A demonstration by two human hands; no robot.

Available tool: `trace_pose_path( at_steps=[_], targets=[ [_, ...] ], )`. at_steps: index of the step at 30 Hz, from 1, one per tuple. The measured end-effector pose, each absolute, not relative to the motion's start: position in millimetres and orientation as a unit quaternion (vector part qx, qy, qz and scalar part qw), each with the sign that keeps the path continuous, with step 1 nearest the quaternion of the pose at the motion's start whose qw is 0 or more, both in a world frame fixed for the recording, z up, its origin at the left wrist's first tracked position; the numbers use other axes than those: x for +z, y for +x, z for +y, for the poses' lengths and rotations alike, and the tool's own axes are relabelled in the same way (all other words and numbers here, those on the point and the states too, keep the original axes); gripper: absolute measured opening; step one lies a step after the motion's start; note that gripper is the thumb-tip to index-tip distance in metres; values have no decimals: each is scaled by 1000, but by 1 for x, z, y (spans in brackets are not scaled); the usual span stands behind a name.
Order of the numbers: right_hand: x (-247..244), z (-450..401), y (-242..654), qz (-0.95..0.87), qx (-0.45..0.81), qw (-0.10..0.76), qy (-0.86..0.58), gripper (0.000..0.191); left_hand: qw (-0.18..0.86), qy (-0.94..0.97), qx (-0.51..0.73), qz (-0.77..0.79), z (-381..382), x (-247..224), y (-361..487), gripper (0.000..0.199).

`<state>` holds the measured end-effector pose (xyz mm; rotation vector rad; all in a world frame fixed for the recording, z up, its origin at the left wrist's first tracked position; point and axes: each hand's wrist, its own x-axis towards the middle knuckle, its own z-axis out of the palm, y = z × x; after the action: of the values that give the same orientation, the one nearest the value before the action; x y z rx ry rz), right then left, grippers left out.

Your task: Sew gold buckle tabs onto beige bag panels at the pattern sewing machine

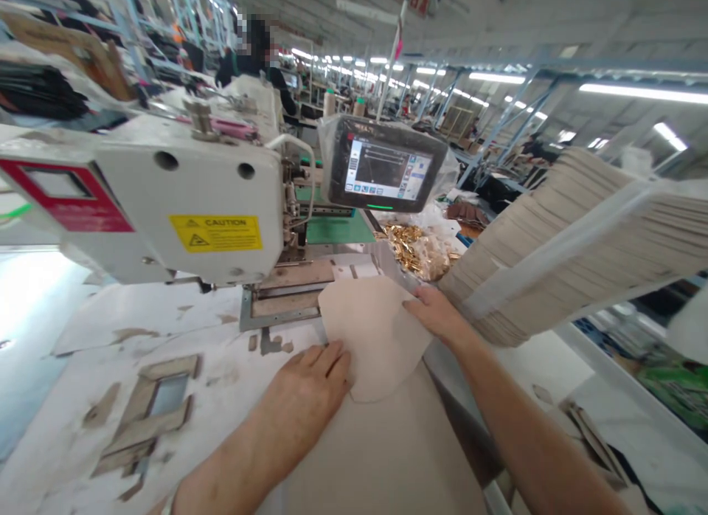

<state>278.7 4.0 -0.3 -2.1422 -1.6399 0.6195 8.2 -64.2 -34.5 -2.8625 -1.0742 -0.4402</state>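
Note:
A beige rounded panel (379,338) lies over a larger beige sheet (387,448) in front of the sewing machine (193,198). My left hand (313,386) rests at the panel's left edge, fingers bent and close together, with the fingertips on the material. At the panel's right edge, my right hand (434,312) has its thumb and fingers closed on the border. Just beyond the panel's upper left side is the machine's metal clamp frame (282,305).
A control screen (384,168) stands behind the panel. Gold-coloured pieces (409,249) lie beyond it. A large tied stack of beige pieces (575,242) leans at the right. Brown scraps (149,412) lie at the left. A person (257,65) is in the background.

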Motion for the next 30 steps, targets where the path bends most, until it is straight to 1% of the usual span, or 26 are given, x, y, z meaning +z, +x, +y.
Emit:
trace_pose_path(
  at_steps=[2,4,8,11,14,17,19,22,25,27,30],
  targets=[
    [-3,23,263,-593,203,172,-760,10,22,-924,-129,-358,-67,-31,9,29],
    [0,37,257,-602,199,177,-753,11,13,-919,-121,-375,-69,-28,6,30],
    [19,41,284,-566,205,258,-755,17,-10,-910,-124,-394,-71,-29,-2,34],
    [30,30,310,-522,203,301,-772,17,-11,-912,-117,-392,-70,-32,-3,34],
    [21,21,307,-487,275,340,-756,18,4,-919,-109,-380,-70,-33,1,35],
    [-4,25,279,-489,354,353,-715,20,28,-922,-119,-368,-71,-35,1,35],
    [-21,33,256,-527,345,323,-707,18,41,-921,-122,-368,-75,-36,-1,35],
    [-34,47,226,-606,255,234,-716,15,50,-905,-129,-402,-82,-41,-9,39],
    [-33,53,201,-669,161,156,-709,16,70,-880,-146,-447,-89,-47,-18,48],
    [-30,53,189,-688,124,131,-703,17,90,-869,-154,-462,-91,-51,-24,53],
    [-29,50,178,-692,103,116,-705,19,118,-860,-150,-473,-91,-53,-29,57]
  ],
)
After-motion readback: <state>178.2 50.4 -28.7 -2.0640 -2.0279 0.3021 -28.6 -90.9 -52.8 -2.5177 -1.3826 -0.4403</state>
